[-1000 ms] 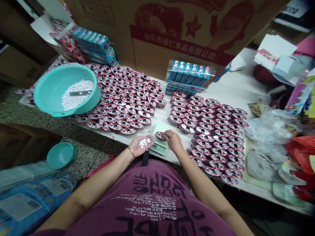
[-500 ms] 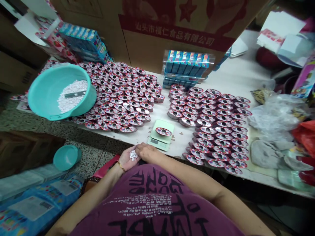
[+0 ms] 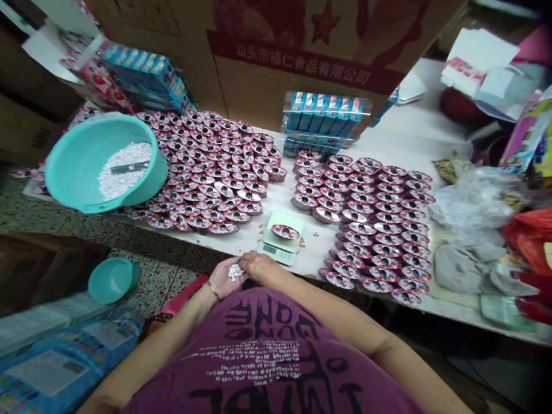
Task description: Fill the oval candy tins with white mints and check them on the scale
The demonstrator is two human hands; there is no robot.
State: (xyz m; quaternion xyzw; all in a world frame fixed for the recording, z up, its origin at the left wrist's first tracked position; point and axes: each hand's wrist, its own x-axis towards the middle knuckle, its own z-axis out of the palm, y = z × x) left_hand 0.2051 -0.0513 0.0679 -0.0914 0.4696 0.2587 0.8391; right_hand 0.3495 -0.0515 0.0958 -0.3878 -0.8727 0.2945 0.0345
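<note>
My left hand (image 3: 222, 277), palm up and cupped, holds a small heap of white candies (image 3: 235, 272). Against its fingers rests my right hand (image 3: 259, 267), knuckles up and fingers curled down; whatever its fingertips hold is hidden. Just beyond my hands, at the table edge, stands a pale green digital scale (image 3: 276, 253). One small red-and-white oval box (image 3: 285, 232) with a dark hole in its top sits on the scale's plate.
A turquoise basin (image 3: 64, 167) of white pellets, a metal scoop (image 3: 129, 167) lying in them, stands at the left. Oval boxes (image 3: 207, 167) crowd beside it; more rows (image 3: 386, 230) stand right. Behind are blue wrapped packs (image 3: 323, 112) and a large carton (image 3: 259, 80).
My view has shifted slightly. Both hands stay together at nearly the same place, and the candies remain in my left palm. The box on the scale has not moved.
</note>
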